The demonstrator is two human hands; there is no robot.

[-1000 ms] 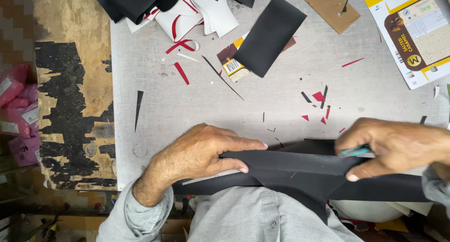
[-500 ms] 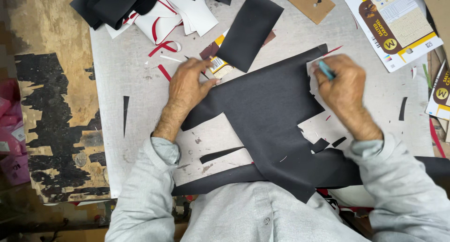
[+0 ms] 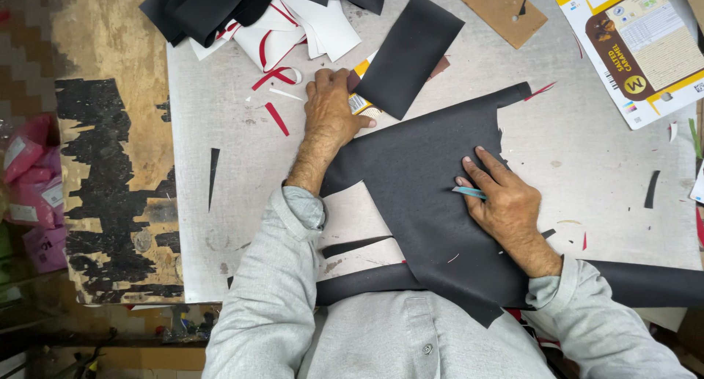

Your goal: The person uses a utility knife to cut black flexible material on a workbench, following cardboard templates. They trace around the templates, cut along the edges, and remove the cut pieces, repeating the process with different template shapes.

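A large sheet of black material (image 3: 418, 195) lies spread on the grey work surface (image 3: 235, 181), with cut-outs along its edges. My right hand (image 3: 499, 195) rests flat on the sheet and pinches a small light-blue tool (image 3: 469, 193) between its fingers. My left hand (image 3: 334, 104) reaches up past the sheet's top left corner and lies on a small yellow and brown card, beside a separate black rectangular piece (image 3: 408, 54). Both arms wear grey sleeves.
A heap of black, white and red offcuts (image 3: 257, 19) sits at the top left. A brown board (image 3: 499, 5) and a printed carton (image 3: 638, 49) lie at the top right. Thin black and red slivers are scattered about. Pink packets (image 3: 29, 188) lie at the far left.
The black sheet has been pulled up from the table's near edge and spread flat. My left hand moved up to the small card; my right hand slid down onto the sheet's middle.
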